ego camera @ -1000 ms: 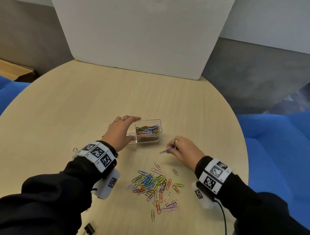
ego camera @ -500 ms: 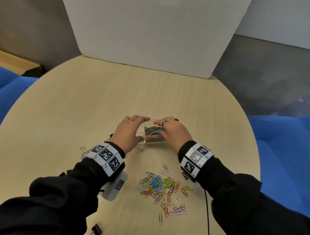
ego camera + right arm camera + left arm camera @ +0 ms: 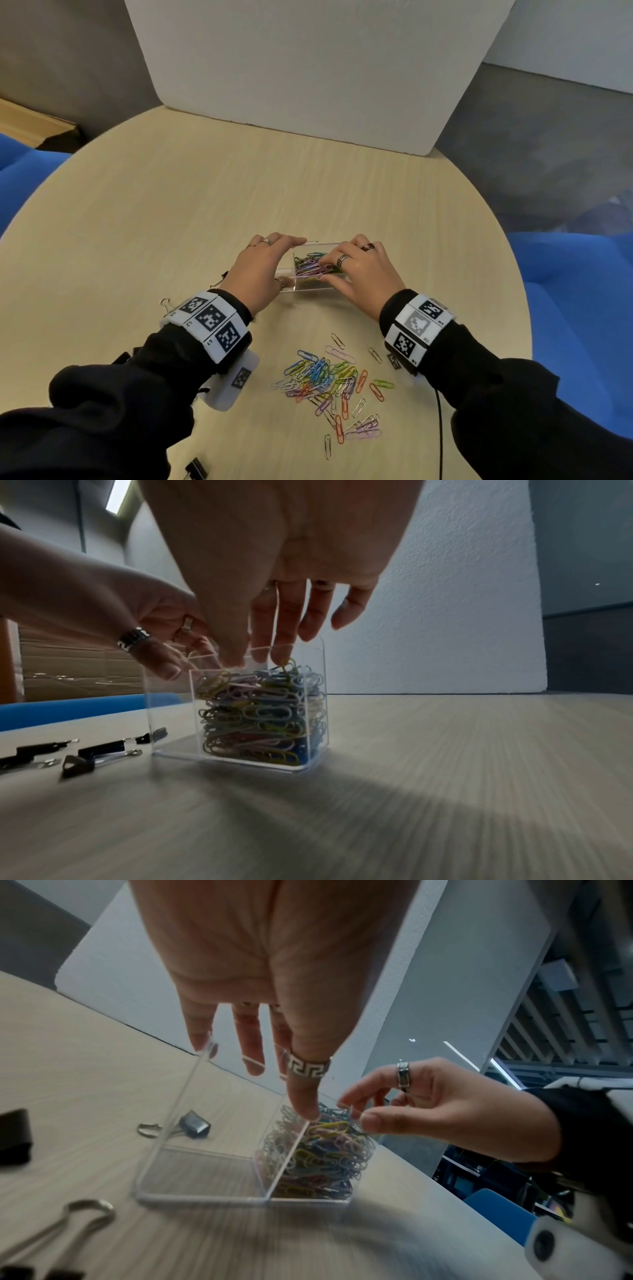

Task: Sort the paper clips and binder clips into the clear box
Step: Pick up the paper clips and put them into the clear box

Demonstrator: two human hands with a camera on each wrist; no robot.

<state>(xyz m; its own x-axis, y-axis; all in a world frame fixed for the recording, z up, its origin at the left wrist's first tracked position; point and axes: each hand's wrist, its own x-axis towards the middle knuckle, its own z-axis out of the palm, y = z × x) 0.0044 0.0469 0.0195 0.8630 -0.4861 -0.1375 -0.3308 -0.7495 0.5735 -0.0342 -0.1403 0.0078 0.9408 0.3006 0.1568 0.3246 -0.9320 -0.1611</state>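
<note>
The clear box [image 3: 308,290] [image 3: 192,1172] [image 3: 171,710] stands mid-table with two compartments. Its right one is packed with coloured paper clips [image 3: 310,265] [image 3: 325,1150] [image 3: 260,718]; the left one is bare. My left hand [image 3: 287,262] [image 3: 281,1091] [image 3: 164,666] grips the box, fingers on the far rim, thumb on the near edge by the divider. My right hand [image 3: 325,272] [image 3: 356,1114] [image 3: 260,658] reaches over the full compartment, fingertips down on the clips, thumb outside the near wall. No clip shows pinched in it. A loose paper-clip pile [image 3: 325,377] lies nearer me.
Binder clips lie left of the box [image 3: 168,305] [image 3: 193,1125] [image 3: 103,750], and one sits at the near table edge [image 3: 197,467]. A white board [image 3: 308,68] stands at the table's far side. Blue seats [image 3: 582,308] flank the round table. A black cable [image 3: 440,428] trails from my right wrist.
My right hand carried a paper clip from the table up to the box and now has its fingertips in the right compartment. My left hand stayed on the box.
</note>
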